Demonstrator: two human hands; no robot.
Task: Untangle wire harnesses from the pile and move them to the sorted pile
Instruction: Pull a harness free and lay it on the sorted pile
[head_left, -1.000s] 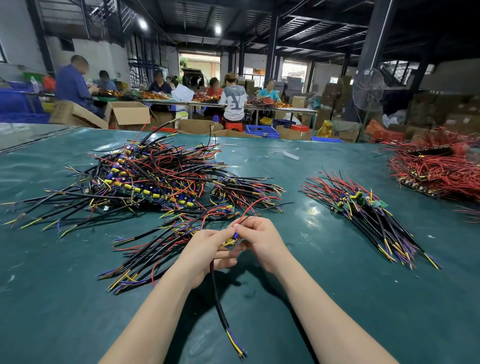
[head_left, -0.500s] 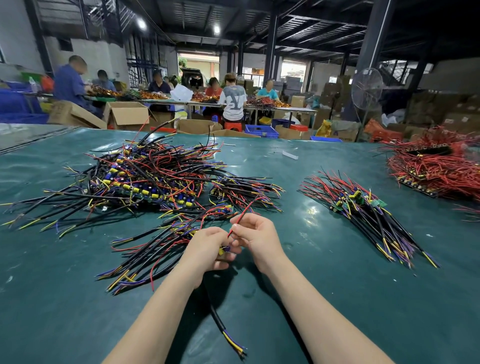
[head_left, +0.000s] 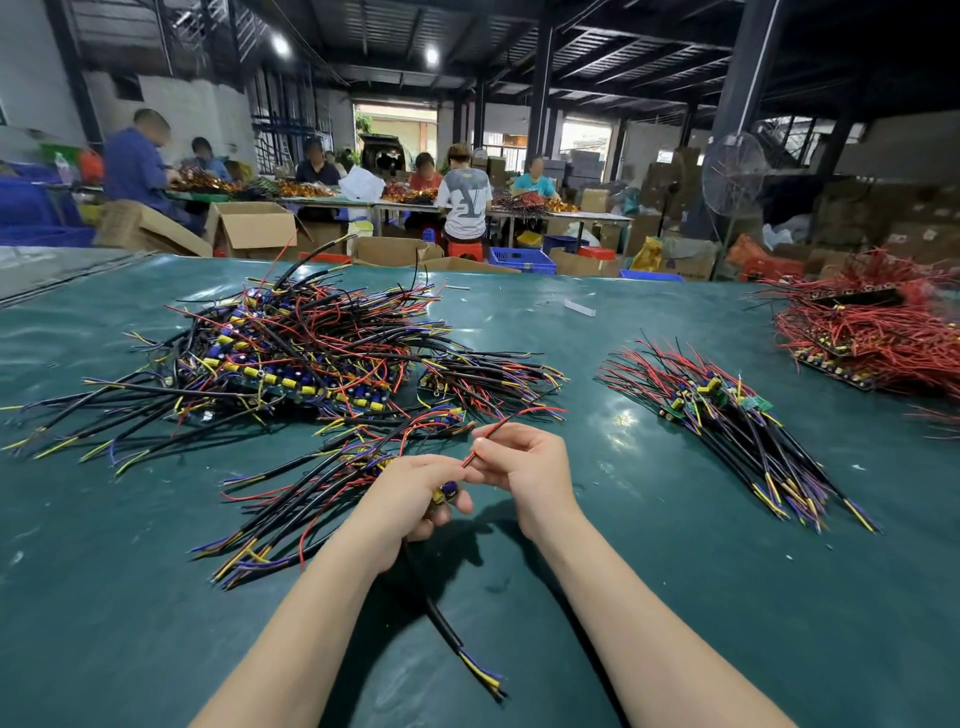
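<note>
I judge the harness (head_left: 441, 618) light and limp, best held mid-bundle where the left hand (head_left: 415, 499) grips; the right hand (head_left: 524, 467) pinches its red wire (head_left: 496, 433).

Most of the harness (head_left: 443, 491) is covered by the left hand (head_left: 410, 493) gripping it; only a yellow-blue bit shows. Its black cable (head_left: 441, 618) vanishes under that palm. Near end of red wire (head_left: 498, 428) hidden in right hand (head_left: 524, 467) pinch. The red heap (head_left: 878, 332) is cut off at the right edge. Distant workers (head_left: 462, 197) blurred.
</note>
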